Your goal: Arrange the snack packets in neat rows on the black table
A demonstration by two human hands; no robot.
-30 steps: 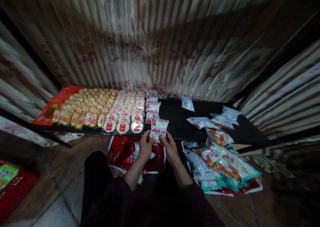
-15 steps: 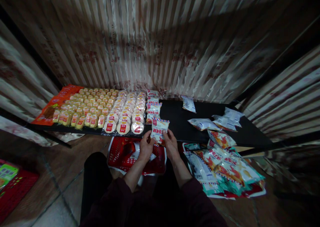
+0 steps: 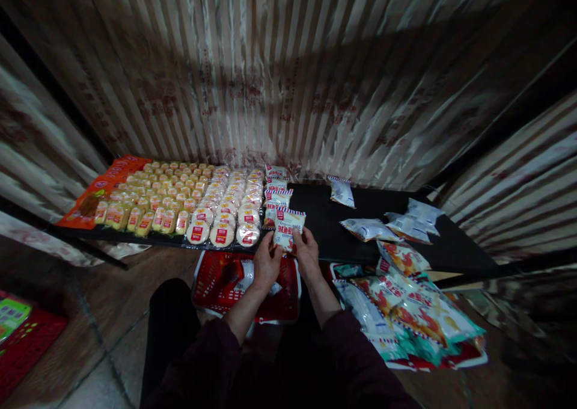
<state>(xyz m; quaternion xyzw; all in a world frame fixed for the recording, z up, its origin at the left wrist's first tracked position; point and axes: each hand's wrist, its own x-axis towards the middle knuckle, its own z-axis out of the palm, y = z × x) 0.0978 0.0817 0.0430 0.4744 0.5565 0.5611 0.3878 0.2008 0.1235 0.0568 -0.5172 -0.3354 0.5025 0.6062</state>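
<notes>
Head camera: just below centre, left hand point(image 3: 267, 263) and right hand point(image 3: 308, 254) are pinching one snack packet point(image 3: 288, 224) by its lower edges, seemingly leaving its front mostly uncovered.

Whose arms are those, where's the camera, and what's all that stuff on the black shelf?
No robot here! They're a person's own bare arms. The camera is worn on that person's head and looks forward and down, so you see what's in front of them.

The left hand and right hand hold one small snack bag between them, at the shelf's front edge.

On the black shelf, from left to right, are an orange bag, yellow wrapped snacks, round white wrapped snacks, a line of small bags, and some scattered bags.
</notes>
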